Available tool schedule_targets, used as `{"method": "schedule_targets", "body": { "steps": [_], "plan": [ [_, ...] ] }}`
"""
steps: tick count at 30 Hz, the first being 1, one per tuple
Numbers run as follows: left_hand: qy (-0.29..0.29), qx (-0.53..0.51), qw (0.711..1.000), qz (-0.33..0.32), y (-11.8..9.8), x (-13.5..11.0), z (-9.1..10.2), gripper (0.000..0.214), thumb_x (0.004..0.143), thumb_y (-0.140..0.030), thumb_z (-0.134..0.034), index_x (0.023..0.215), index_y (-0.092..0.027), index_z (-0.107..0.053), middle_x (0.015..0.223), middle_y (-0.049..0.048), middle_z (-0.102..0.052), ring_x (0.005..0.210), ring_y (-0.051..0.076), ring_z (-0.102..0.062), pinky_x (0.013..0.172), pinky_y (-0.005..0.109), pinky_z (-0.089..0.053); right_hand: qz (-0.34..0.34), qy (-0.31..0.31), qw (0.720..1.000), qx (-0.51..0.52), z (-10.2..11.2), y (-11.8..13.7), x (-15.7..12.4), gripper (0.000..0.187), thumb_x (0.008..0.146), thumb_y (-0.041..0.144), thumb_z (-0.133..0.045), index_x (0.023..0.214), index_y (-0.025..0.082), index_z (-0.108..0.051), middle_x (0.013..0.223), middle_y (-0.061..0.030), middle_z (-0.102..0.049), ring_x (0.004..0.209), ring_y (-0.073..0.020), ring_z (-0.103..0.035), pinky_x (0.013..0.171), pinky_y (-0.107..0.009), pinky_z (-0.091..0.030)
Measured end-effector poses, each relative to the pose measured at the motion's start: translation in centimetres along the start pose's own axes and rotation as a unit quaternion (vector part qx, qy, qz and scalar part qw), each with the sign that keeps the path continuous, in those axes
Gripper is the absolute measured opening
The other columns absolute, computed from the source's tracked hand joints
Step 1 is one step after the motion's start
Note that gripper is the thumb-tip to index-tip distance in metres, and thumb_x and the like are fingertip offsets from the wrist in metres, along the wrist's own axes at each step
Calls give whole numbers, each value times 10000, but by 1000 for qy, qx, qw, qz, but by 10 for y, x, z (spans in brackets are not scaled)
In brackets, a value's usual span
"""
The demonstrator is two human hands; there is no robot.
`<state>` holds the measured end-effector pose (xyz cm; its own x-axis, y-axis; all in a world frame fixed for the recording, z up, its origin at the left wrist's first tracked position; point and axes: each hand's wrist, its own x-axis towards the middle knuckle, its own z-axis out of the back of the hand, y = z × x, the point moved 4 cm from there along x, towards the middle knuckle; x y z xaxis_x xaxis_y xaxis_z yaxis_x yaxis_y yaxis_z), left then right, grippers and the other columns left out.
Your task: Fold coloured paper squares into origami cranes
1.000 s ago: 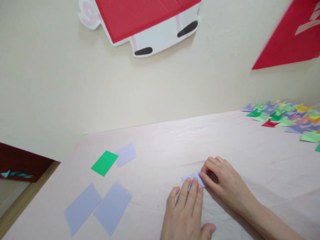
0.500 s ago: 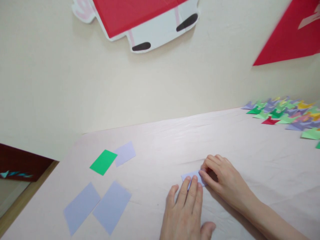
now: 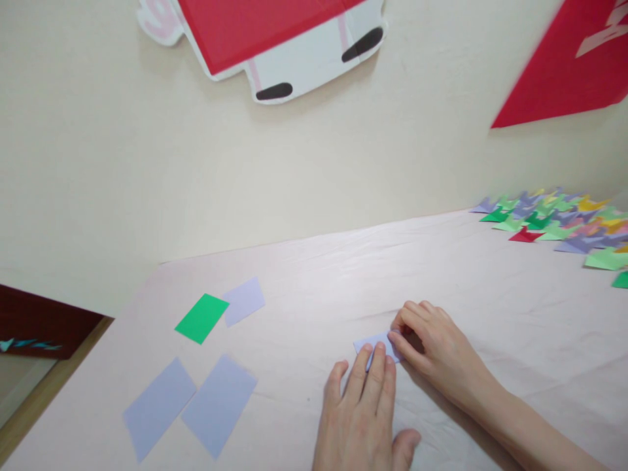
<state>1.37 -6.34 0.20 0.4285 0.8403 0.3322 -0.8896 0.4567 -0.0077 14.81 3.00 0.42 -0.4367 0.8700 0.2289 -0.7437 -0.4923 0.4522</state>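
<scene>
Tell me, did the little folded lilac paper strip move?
No. The little folded lilac paper strip lies as far from the green paper rectangle as before.

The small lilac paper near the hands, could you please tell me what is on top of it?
On the small lilac paper, the left hand rests fingertips on the near edge; the right hand curls fingers over its right end. Whether those fingers pinch it is hidden.

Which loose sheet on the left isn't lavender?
The green sheet, at the back beside the small lavender sheet; the rest there are lavender.
</scene>
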Motion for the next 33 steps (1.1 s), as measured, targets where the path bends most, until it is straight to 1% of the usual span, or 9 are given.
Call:
{"method": "schedule_targets", "body": {
  "steps": [7, 13, 15, 17, 20, 22, 25, 29, 33],
  "plan": [
    [-10, -10, 1000, 3, 0, 0, 3, 599, 931, -622, -408, 1312, -190, -572, 1447, 7, -506, 1280, 207, -479, 948, 415, -374, 9, -12, 1000, -20, 0, 2, -2, 157, 896, 197, -504, 739, 214, -509, 757, -26, -573, 734, -206, -471, 693, -343, -322],
    [-16, 14, 1000, 7, 3, -3, 5, 597, 932, -633, -395, 1189, -159, -649, 1348, 72, -604, 1209, 247, -543, 917, 450, -391, 1, -9, 1000, -23, -2, 1, -3, 159, 909, 195, -500, 752, 213, -498, 771, -30, -568, 758, -219, -478, 704, -350, -324],
    [-10, 21, 1000, 0, 4, -3, 4, 590, 938, -624, -391, 1176, -153, -655, 1336, 84, -613, 1202, 261, -547, 910, 456, -400, -5, -7, 1000, -10, -1, 1, -3, 114, 904, 184, -503, 793, 207, -516, 781, -30, -573, 759, -217, -481, 709, -352, -329],
    [1, 24, 1000, -8, 4, -4, 4, 588, 941, -618, -396, 1187, -147, -649, 1342, 94, -607, 1208, 269, -542, 912, 457, -409, -6, -6, 1000, 7, 0, 3, -4, 50, 887, 165, -516, 887, 202, -551, 840, -39, -596, 791, -219, -495, 729, -359, -338],
    [21, 19, 999, -20, 5, -6, 1, 600, 944, -607, -409, 1256, -135, -610, 1378, 107, -575, 1238, 278, -518, 935, 458, -414, -1, 6, 1000, 24, 1, 11, -6, 183, 854, 164, -564, 1024, 228, -587, 1019, -65, -614, 911, -237, -515, 791, -381, -355],
    [23, 10, 1000, -15, 5, -6, 0, 606, 942, -607, -415, 1291, -142, -589, 1392, 101, -563, 1252, 278, -506, 952, 457, -414, -4, 8, 1000, 27, 1, 17, -9, 229, 832, 175, -596, 1049, 248, -603, 1108, -77, -598, 979, -252, -512, 823, -395, -363],
    [17, 5, 1000, -1, 5, -6, 1, 600, 940, -615, -407, 1276, -158, -602, 1373, 89, -583, 1243, 272, -515, 958, 460, -418, -15, 8, 999, 31, 0, 20, -13, 249, 820, 178, -606, 1056, 258, -614, 1143, -84, -584, 1014, -267, -513, 839, -411, -374],
    [30, 17, 999, -11, 5, -8, 3, 585, 941, -603, -415, 1257, -151, -610, 1410, 98, -548, 1253, 283, -507, 957, 468, -424, -7, 6, 999, 37, -1, 15, -15, 260, 847, 194, -576, 1092, 269, -619, 1174, -95, -580, 1038, -274, -522, 858, -423, -398],
    [42, 28, 999, -9, 10, -14, 4, 558, 932, -593, -447, 1237, -156, -615, 1432, 112, -522, 1241, 296, -516, 948, 478, -433, 0, -6, 1000, 19, 2, 1, -18, 298, 864, 211, -557, 1146, 276, -625, 1227, -106, -573, 1066, -279, -522, 887, -435, -415]
  ]
}}
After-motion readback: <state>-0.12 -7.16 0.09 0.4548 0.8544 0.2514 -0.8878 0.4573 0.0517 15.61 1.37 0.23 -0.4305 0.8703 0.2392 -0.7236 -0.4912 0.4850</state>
